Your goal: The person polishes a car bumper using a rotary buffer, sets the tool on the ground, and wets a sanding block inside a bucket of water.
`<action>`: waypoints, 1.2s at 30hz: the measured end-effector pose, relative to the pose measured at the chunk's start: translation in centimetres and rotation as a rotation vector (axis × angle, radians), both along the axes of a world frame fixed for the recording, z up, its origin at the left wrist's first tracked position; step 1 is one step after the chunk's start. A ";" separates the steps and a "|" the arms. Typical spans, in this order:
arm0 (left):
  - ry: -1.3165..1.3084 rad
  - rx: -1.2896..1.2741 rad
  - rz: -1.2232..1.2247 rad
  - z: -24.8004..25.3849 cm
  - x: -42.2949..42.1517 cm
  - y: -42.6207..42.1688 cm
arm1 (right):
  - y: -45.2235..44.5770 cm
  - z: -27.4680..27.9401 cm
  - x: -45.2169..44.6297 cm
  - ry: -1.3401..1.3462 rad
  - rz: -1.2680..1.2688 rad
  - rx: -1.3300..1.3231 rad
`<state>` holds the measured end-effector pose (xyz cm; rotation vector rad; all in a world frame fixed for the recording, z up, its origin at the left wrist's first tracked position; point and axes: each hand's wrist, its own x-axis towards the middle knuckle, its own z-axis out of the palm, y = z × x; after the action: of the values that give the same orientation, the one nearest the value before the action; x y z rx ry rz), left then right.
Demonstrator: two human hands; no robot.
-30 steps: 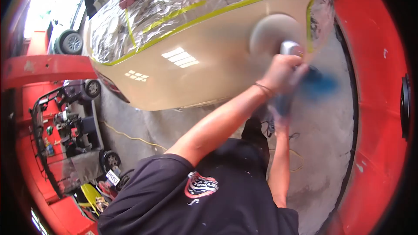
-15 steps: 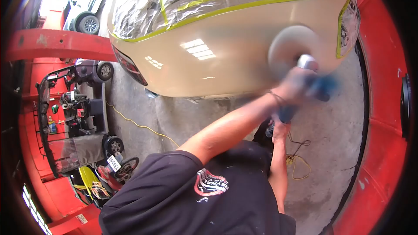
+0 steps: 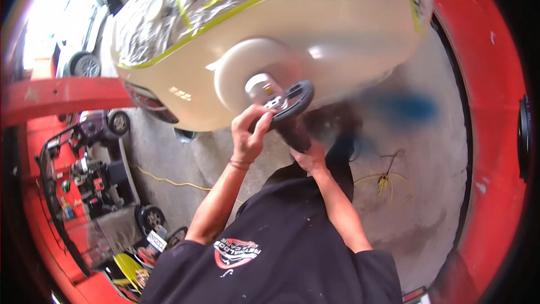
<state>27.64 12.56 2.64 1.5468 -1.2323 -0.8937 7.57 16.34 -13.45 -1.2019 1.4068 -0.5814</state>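
Observation:
A polisher [image 3: 292,134] with a dark loop handle and a silver head is held between my hands. Its large pale round pad [image 3: 229,74] lies against, or very close to, the glossy beige car panel [image 3: 360,39]. My left hand [image 3: 249,135] has its fingers closed on the loop handle, near the silver head. Lower down, my right hand [image 3: 309,157] wraps round the rear grip. Crinkled foil [image 3: 149,28] covers the area above the panel, bordered by yellow-green tape [image 3: 225,18]. A dark lamp [image 3: 151,103] sits at the panel's left end.
A yellow cord [image 3: 174,182] runs over the concrete floor [image 3: 416,191], with another coil [image 3: 384,181] to the right. A red beam [image 3: 67,91] and small parked vehicles [image 3: 95,174] stand on the left. Along the right is a red wall [image 3: 495,129].
The polisher and its pad have swept left across the panel, with both hands still on it. My left arm has drawn back from the right. The whole view has shifted.

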 end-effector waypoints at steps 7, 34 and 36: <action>-0.065 -0.093 -0.172 -1.9 -8.0 -3.4 | 0.8 -2.6 -5.7 -0.073 -0.178 0.086; -0.383 -0.167 -0.792 -12.5 -48.8 -25.0 | -7.7 -5.7 -28.7 -0.847 -0.758 0.557; -0.349 -0.147 -0.762 -13.4 -50.5 -26.0 | -8.7 -6.2 -31.1 -0.816 -0.777 0.547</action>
<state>-22.87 -13.43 -10.78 1.1352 -2.1648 -0.9846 -23.48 7.62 -19.62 0.0941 1.1416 -0.9873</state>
